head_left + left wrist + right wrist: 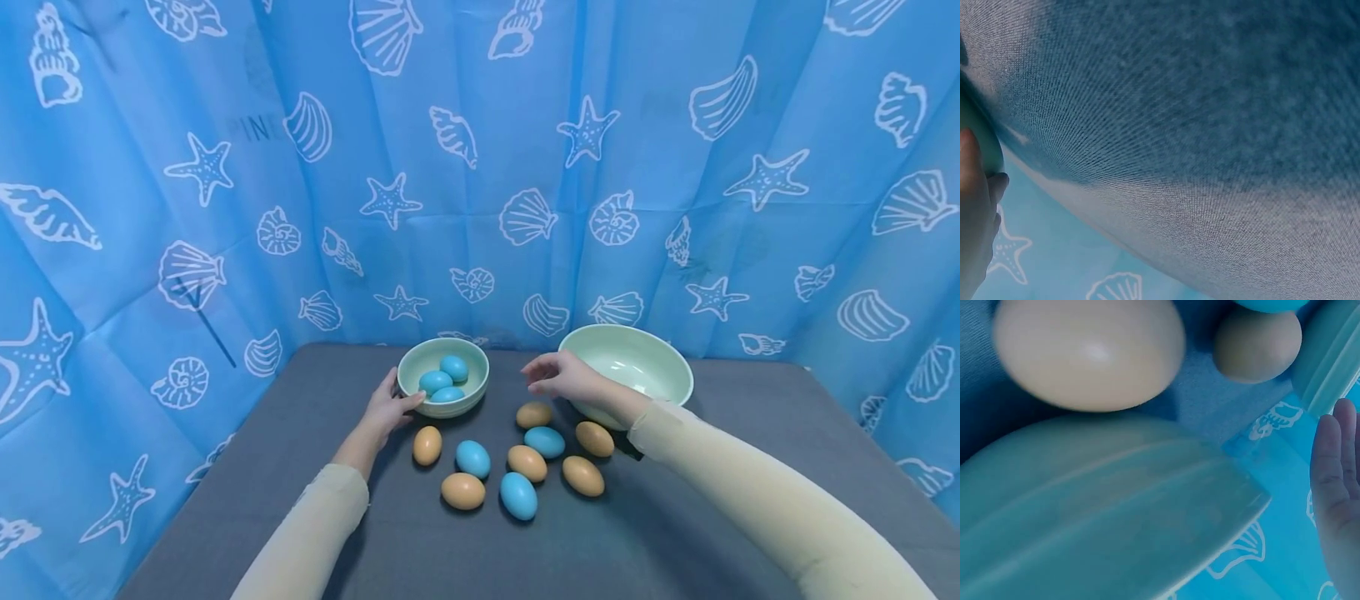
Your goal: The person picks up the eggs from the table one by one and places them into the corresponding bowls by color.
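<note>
My left hand (386,412) grips the side of a small pale green bowl (480,395), thumb at the rim. Three blue eggs (453,367) lie inside that bowl. With nothing in it, my right hand (566,377) hovers between the two bowls, close to the near left rim of a larger pale green bowl (678,360); the right wrist view shows its fingers (1329,440) fairly straight. Just below this hand lies a brown egg (534,415). A blue egg (544,442) and another brown egg (595,438) rest nearby on the table.
In front of the bowls, several more brown eggs (462,492) and two other blue eggs (519,496) are scattered across the grey tabletop (420,558). A blue curtain (480,183) with white shell prints hangs right behind the table's far edge.
</note>
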A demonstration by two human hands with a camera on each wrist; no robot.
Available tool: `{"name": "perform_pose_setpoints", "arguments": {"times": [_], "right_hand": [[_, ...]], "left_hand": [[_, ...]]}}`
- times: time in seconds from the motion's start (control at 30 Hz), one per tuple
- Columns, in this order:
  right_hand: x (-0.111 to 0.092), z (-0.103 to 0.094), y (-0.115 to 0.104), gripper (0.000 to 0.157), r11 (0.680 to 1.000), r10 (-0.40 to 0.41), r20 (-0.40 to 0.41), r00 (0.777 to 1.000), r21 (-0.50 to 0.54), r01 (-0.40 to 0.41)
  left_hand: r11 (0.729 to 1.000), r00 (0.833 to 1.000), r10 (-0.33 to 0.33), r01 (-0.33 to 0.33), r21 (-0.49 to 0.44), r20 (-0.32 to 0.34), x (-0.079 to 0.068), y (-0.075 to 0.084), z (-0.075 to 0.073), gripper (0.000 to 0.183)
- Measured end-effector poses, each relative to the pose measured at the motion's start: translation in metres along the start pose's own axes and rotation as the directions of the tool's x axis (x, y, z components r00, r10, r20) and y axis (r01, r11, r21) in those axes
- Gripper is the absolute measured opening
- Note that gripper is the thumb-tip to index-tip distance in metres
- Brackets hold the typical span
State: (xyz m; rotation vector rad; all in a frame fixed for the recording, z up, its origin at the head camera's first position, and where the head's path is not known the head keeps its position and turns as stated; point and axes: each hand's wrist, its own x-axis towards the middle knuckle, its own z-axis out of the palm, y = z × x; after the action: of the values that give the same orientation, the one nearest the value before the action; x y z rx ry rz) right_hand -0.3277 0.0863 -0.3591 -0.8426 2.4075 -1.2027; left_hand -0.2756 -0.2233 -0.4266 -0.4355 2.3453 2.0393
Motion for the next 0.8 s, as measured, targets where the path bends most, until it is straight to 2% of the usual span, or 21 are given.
{"name": "perform_pose_setpoints", "arguments": {"times": [0.33,0.53,0.63,0.8], "right_hand": [[-0.02,0.001,0.014,0.031,0.999,-0.006,0.081,0.997,0.039,0.003],[-0.027,0.0,0.02,0.034,0.998,-0.068,0.152,0.986,0.017,0.066],[-0.029,0.001,0.024,0.036,0.996,-0.087,0.167,0.982,0.007,0.087],[-0.032,0.003,0.03,0.035,0.998,-0.066,0.171,0.983,-0.009,0.068]], "left_hand": [[1.0,1.0,-0.005,0.005,0.005,0.004,0.001,-0.001,0.0,0.084],[1.0,1.0,-0.001,0.001,0.006,0.003,0.002,-0.001,0.0,0.085],[1.0,1.0,-0.002,0.002,0.007,0.001,0.002,-0.002,0.0,0.085],[1.0,1.0,-0.006,0.006,0.007,-0.002,0.002,-0.002,0.0,0.084]]}}
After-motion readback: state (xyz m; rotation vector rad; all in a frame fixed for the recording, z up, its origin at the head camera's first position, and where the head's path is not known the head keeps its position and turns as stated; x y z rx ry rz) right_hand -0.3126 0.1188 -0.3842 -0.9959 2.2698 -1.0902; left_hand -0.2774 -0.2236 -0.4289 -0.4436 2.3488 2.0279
